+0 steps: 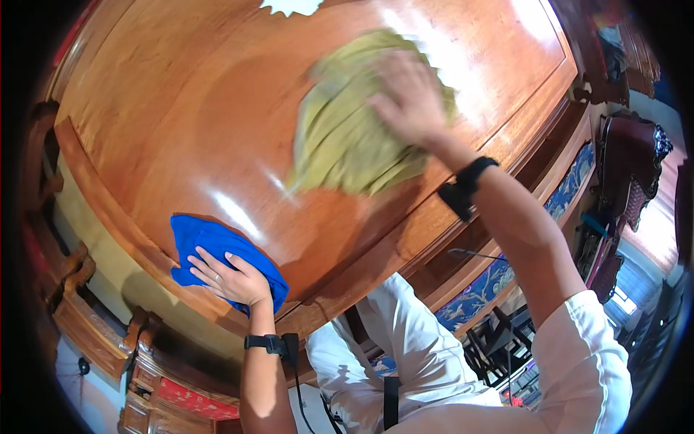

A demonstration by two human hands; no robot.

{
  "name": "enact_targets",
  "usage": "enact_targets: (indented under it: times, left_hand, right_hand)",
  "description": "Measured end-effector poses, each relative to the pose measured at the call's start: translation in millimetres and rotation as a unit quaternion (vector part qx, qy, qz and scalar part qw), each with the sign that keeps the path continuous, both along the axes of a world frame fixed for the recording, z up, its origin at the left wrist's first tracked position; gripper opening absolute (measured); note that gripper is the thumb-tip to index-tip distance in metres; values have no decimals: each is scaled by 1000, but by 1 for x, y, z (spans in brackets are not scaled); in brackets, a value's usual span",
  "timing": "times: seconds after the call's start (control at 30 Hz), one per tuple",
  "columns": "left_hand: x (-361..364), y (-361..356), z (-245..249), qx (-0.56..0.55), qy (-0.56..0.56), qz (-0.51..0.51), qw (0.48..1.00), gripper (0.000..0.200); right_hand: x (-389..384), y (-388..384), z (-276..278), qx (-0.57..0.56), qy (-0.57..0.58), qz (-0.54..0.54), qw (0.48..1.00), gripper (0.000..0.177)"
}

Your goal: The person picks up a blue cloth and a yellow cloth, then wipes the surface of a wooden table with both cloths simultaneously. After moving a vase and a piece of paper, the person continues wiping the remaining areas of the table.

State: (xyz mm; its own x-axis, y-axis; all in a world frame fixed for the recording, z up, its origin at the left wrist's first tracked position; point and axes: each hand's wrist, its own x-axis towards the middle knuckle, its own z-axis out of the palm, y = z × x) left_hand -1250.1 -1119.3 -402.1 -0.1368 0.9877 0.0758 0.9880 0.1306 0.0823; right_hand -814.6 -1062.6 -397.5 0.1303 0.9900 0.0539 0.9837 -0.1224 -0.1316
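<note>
My left hand [235, 281] lies flat on a blue cloth [194, 235], fingers spread, near the left edge of a polished wooden tabletop [166, 145]. A ring shows on one finger. Farther in, my right hand [408, 98] rests with its palm down on the upper right part of a large olive-green cloth [343, 141]. Motion smears that hand, though its fingers look stretched out. Folds run across the green cloth, which is spread over the wood and is also partly blurred. Both wrists wear black straps.
A white object with a jagged edge [291, 6] lies at the top of the table. Below the table's near side are an open wooden compartment [441, 269] and blue patterned panels [477, 296]. Carved wooden chairs [94, 325] stand at left; dark ornate furniture [629, 163] is at right.
</note>
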Motion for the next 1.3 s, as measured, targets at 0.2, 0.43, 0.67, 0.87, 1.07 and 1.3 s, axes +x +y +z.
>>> enact_targets:
  times: [0.2,0.43,0.67,0.87,1.07,1.3]
  left_hand:
    - [7,-1,6,-2,2,8,1000,58]
    - [10,3,11,-12,3,7,1000,58]
    - [3,-1,9,-16,7,0,1000,51]
    - [9,3,12,-29,-10,23,999,61]
    - [10,3,12,-2,-19,17,1000,61]
    - [3,0,-2,25,-28,0,999,60]
  right_hand:
    - [40,3,-24,35,-26,-455,889,69]
    - [-242,67,31,-79,126,13,989,63]
    - [-202,53,6,-12,184,318,930,60]
    - [-45,-13,17,-16,23,15,1000,66]
    - [-61,-78,-23,22,-59,-300,952,65]
    - [-270,-45,14,-35,119,-28,992,64]
